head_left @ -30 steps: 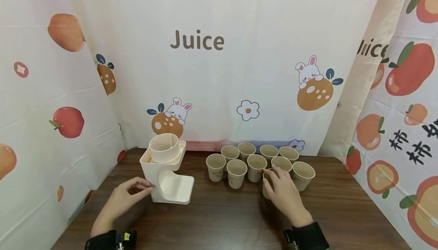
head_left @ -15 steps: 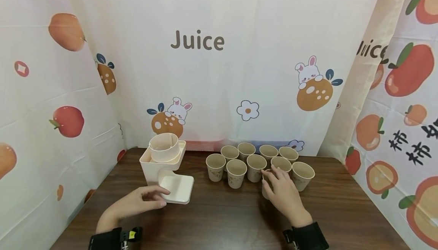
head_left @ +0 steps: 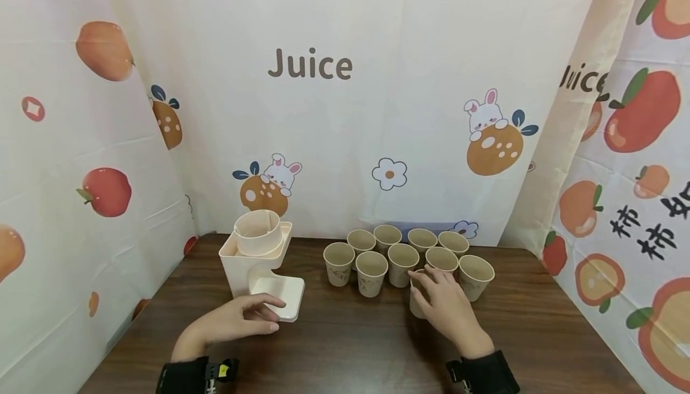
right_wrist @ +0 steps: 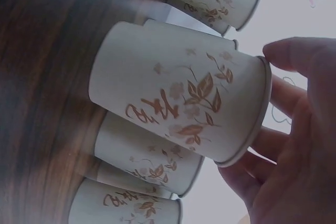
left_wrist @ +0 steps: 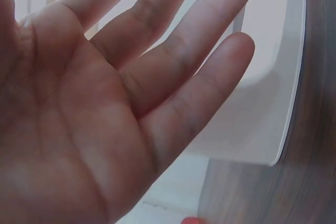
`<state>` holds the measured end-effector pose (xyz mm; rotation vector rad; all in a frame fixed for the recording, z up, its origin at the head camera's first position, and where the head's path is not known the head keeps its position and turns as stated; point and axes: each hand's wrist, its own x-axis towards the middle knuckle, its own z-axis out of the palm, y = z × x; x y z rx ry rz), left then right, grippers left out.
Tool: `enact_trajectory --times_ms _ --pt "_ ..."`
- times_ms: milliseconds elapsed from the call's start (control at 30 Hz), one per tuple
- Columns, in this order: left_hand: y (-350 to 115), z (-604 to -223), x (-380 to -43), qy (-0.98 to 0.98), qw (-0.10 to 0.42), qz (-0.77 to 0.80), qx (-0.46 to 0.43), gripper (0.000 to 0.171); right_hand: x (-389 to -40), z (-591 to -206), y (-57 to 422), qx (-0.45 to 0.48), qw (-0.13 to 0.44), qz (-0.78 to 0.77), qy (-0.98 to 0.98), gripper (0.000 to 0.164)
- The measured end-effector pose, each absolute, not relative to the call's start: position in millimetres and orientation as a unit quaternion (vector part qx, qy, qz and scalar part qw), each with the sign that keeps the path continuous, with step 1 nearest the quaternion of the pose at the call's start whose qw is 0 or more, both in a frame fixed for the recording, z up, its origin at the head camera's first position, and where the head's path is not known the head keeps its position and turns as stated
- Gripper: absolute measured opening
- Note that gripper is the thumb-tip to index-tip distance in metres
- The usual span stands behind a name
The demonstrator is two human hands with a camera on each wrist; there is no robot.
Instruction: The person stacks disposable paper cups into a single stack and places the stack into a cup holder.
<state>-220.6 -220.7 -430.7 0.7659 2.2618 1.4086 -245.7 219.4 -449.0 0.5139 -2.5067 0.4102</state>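
Note:
My right hand [head_left: 450, 307] grips a beige paper cup [head_left: 418, 298] at its rim. In the right wrist view, thumb and fingers sit on opposite sides of the rim, and the cup [right_wrist: 178, 93] shows brown leaf print. On the left stands a cream plastic dispenser-like stand [head_left: 237, 271] with a round holder [head_left: 257, 232] on top and a flat square base [head_left: 293, 289]. My left hand [head_left: 232, 322], fingers spread and holding nothing, hovers at the front of that base, overlapping its near left corner. In the left wrist view, the palm [left_wrist: 79, 129] faces the camera before the base [left_wrist: 262, 124].
Several more paper cups [head_left: 372, 274] stand upright in rows behind and left of my right hand; one cup [head_left: 477, 277] is just to its right. The brown wooden table [head_left: 345, 352] ends against curtains [head_left: 345, 130] printed with fruit at the back and sides.
My left hand has moved right, from the stand's left side to the front of its base. My right hand has stayed at the cup, which has shifted slightly left.

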Motion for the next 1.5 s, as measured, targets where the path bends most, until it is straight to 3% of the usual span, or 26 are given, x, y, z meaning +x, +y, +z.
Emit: enact_trajectory --times_ms 400,933,1133,1333,1500 --pt "-184.0 -439.5 -227.4 0.800 0.189 0.490 0.292 0.041 -239.4 -442.5 214.6 0.242 0.223 0.169 -0.929 0.029" --pt "-124.6 -458.6 -240.1 0.830 0.058 0.461 0.309 0.039 -237.8 -439.5 209.0 0.277 0.213 0.181 -0.919 0.031" --pt "-96.4 -467.1 -240.8 0.832 0.033 0.454 0.316 0.043 -236.6 -438.8 203.4 0.293 0.206 0.184 -0.915 0.031" --pt "-77.8 -474.3 -242.6 0.823 0.022 0.472 0.315 0.049 -234.5 -438.0 196.8 0.304 0.198 0.187 -0.913 0.030" --pt "-66.3 -479.3 -243.2 0.814 0.048 0.496 0.297 0.062 -231.2 -437.0 189.1 0.325 0.188 0.197 -0.906 0.030"
